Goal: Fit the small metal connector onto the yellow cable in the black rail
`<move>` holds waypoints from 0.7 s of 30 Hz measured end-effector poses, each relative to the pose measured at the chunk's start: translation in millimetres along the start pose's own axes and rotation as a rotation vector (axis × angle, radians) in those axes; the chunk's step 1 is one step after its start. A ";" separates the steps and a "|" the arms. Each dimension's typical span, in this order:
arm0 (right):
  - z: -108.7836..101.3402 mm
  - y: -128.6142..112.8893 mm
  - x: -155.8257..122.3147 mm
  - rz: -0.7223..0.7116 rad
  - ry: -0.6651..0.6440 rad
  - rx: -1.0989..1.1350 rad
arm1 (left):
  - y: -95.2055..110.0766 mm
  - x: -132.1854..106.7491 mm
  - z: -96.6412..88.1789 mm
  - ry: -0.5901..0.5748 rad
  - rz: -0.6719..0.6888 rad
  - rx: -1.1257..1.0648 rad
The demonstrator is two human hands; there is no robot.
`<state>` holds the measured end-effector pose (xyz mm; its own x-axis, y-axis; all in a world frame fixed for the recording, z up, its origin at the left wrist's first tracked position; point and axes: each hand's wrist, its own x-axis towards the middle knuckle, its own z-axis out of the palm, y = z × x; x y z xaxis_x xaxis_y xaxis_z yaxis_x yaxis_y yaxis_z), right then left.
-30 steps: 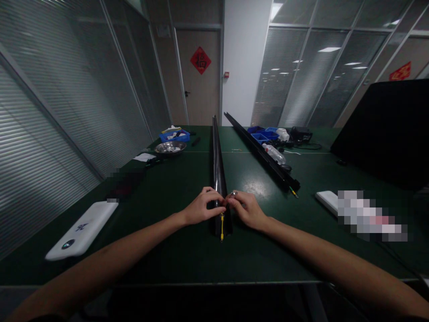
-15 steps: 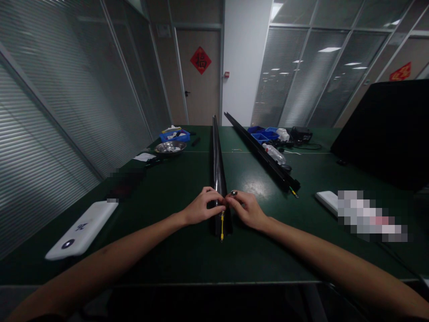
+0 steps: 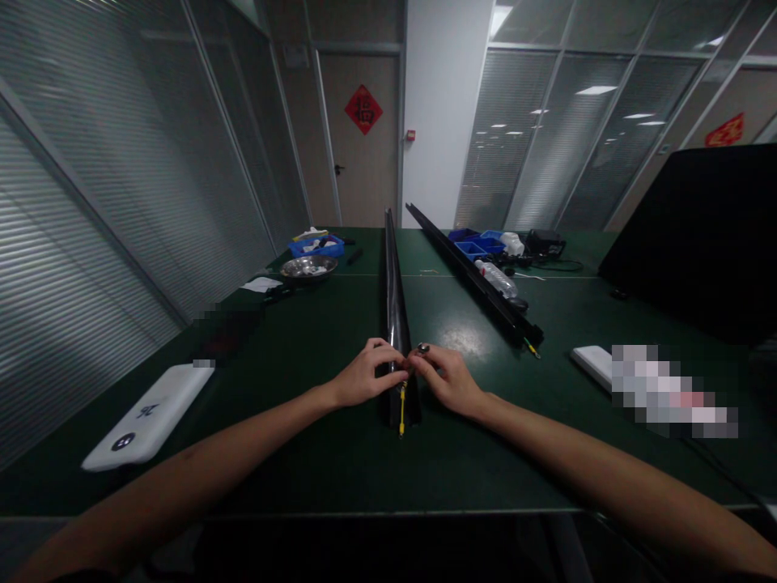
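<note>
A long, glossy black channel-shaped rail (image 3: pixel 396 304) lies lengthwise on the green table, its near end in front of me. My left hand (image 3: pixel 371 372) is over that end from the left, fingers bent and pinched inward. My right hand (image 3: pixel 447 376) meets it from the right, thumb and forefinger closed, with a ring on one finger. The fingertips of both hands come together over the rail, and whatever is between them is too small and dark to make out. A short yellow wire (image 3: pixel 401 409) with a ring terminal hangs from just below the left thumb along the rail.
To the right lies a second black rail (image 3: pixel 479 283) with a yellow wire end. A plastic bottle (image 3: pixel 498 278) and blue bins (image 3: pixel 477 245) are beyond it. On the left are a metal bowl (image 3: pixel 308 268) and a white case (image 3: pixel 151 413). A dark monitor (image 3: pixel 698 243) stands right.
Both hands stay at the same spot on the rail, with only a very slight shift of the fingers. The yellow wire's end has moved a touch to the left.
</note>
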<state>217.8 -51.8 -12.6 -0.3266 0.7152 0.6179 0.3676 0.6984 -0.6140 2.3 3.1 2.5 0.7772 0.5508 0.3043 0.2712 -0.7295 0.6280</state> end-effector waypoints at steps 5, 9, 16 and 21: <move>-0.1 1.4 0.6 -0.016 -0.004 0.020 | 0.3 -0.3 -0.9 0.004 0.001 -0.013; 0.3 1.2 0.3 -0.023 -0.007 0.023 | 1.8 -0.7 -1.7 -0.002 -0.007 -0.001; 0.3 -0.7 -0.4 0.008 -0.002 0.014 | 1.6 0.4 -0.5 -0.005 -0.008 0.011; 0.1 -0.1 1.1 0.005 -0.010 0.020 | 0.2 -0.1 -1.1 0.000 -0.019 -0.001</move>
<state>217.4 -51.1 -11.9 -0.3331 0.7190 0.6099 0.3515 0.6949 -0.6273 1.6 3.3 3.3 0.7716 0.5648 0.2925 0.2852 -0.7183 0.6346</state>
